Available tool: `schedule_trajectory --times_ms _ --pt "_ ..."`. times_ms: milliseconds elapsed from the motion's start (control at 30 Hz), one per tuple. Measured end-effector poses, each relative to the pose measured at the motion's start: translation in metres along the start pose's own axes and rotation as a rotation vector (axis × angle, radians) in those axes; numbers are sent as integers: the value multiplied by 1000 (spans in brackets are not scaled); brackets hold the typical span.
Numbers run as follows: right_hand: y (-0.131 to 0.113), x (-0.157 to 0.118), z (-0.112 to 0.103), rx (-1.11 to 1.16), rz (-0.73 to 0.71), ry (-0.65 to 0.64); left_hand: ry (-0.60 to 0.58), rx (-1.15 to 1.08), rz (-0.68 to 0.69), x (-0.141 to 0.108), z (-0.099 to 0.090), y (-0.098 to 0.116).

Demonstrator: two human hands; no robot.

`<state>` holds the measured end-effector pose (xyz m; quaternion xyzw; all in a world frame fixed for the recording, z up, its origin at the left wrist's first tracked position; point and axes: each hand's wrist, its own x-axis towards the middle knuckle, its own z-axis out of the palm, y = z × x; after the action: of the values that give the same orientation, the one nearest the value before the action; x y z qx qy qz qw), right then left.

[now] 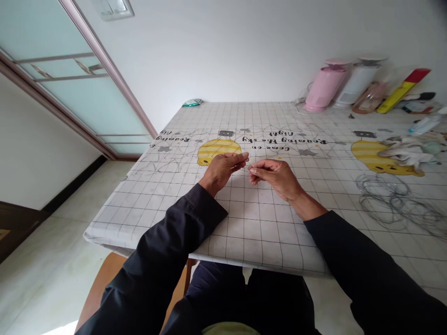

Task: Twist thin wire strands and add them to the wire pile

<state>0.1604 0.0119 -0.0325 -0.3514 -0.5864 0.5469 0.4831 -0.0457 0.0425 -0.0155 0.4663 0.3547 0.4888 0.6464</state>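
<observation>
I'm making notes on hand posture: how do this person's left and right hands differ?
The left hand points rightward in the picture; the right hand points leftward. The left hand's fingertips sit slightly farther from the body than the right hand's. The right hand seems to pinch a fine strand; whether the left hand grips it too is too small to tell. Both are bare, emerge from dark sleeves and meet closely above the tablecloth.

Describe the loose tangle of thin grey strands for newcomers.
On the white, black-gridded tablecloth, go right past the right hand. Nearer the camera than the crumpled whitish pile lies the loose grey tangle. Its thin open loops show the grid through, unlike that pile.
</observation>
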Motion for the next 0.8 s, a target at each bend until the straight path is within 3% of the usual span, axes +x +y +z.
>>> schedule_trajectory --times_ms 100,300,533,667,800 --pt "-3 -1 0 8 25 -3 -20 21 -53 0 -2 2" --pt "-10 0 -3 118 98 121 -90 94 -36 -5 -1 8" --pt "-10 2 -13 132 152 169 44 252 93 -12 8 5" --pt "-14 1 -15 -56 67 186 51 368 208 -13 14 5" --pt "-15 2 -14 -50 -2 156 -34 442 230 -16 19 3"
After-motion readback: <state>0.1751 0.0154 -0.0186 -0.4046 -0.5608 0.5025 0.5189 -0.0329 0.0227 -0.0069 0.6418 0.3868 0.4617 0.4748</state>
